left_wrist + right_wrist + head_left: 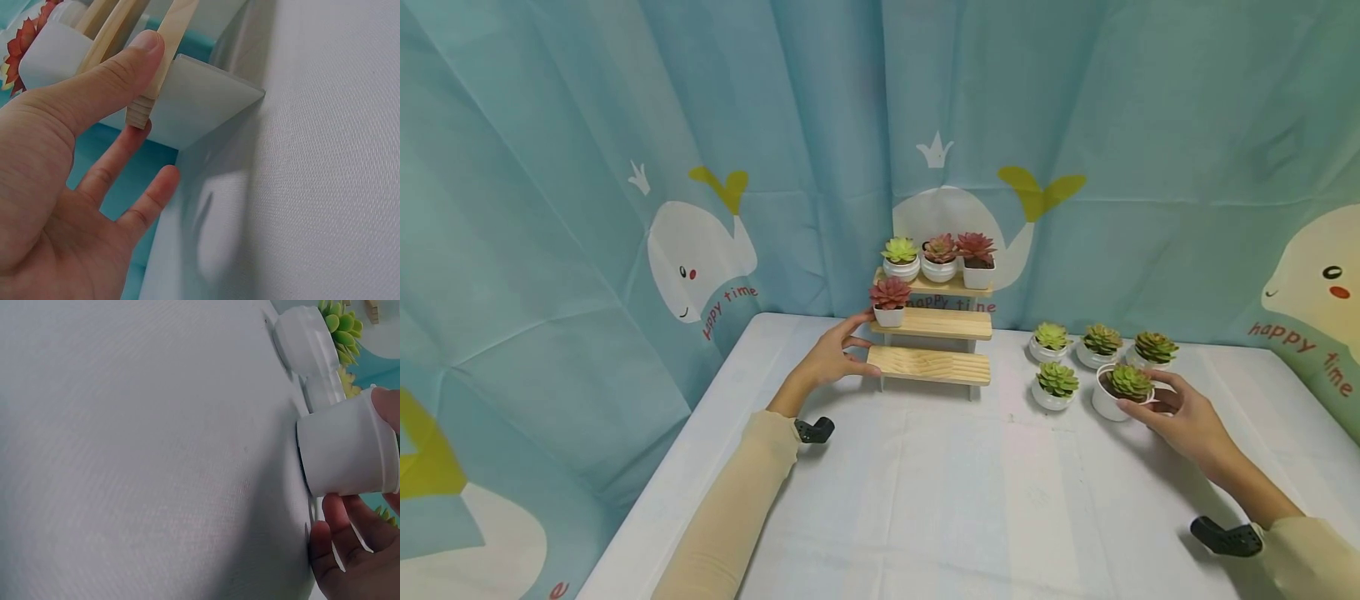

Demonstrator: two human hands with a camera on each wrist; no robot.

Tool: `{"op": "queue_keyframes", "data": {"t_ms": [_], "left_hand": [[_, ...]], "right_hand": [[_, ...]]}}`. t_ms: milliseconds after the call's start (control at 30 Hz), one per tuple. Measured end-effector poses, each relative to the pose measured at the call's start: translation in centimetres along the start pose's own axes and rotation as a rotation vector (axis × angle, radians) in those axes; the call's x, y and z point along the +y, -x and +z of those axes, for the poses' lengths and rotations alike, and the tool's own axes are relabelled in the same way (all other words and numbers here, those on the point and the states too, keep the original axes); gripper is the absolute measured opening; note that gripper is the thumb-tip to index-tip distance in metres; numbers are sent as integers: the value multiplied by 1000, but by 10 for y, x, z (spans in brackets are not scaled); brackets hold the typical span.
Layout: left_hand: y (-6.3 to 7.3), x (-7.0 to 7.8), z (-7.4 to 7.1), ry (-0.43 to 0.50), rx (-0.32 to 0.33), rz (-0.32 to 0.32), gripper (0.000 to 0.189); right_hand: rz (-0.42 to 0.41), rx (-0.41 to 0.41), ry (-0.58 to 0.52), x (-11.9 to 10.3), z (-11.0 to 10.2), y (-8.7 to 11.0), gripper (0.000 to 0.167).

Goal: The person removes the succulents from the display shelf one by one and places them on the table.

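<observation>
Tiered stand and potted succulents, two hands engaged

Item, far left: blue curtain [820,125] printed with whales, running behind the whole set. Item: left hand [829,354], thumb and a fingertip clamped on the left end of the lowest board, index finger reaching up beside the middle one. Item: three-tier wooden stand [928,365], upright on a pale-covered table [940,492]. Its middle tier bears, at the left end, a red succulent [890,304] in a white pot. Its top tier bears three, left to right: a lime-green succulent [900,260], a reddish-green succulent [939,258], a dark red succulent [977,260]. Item, right of the stand: four round-potted succulents [1055,387] on the table, three in a back row, one in front. Item: white bucket-shaped pot [1108,402] with a green plant, just right of the front one. Item, far right: right hand [1187,423], thumb and fingers clamped on that pot's rim.
</observation>
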State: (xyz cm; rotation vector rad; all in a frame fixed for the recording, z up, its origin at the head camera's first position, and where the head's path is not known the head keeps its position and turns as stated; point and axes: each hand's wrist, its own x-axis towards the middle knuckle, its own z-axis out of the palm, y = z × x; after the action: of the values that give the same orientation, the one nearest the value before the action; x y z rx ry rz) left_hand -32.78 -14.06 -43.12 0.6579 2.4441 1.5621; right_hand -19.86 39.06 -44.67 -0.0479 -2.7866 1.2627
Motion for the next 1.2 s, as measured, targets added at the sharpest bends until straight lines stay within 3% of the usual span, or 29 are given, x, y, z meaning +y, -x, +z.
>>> {"op": "queue_keyframes", "data": {"t_ms": [1200], "left_hand": [[1, 1, -1, 4, -5, 10, 97]], "right_hand": [[30, -52, 54, 0, -2, 1, 88]]}}
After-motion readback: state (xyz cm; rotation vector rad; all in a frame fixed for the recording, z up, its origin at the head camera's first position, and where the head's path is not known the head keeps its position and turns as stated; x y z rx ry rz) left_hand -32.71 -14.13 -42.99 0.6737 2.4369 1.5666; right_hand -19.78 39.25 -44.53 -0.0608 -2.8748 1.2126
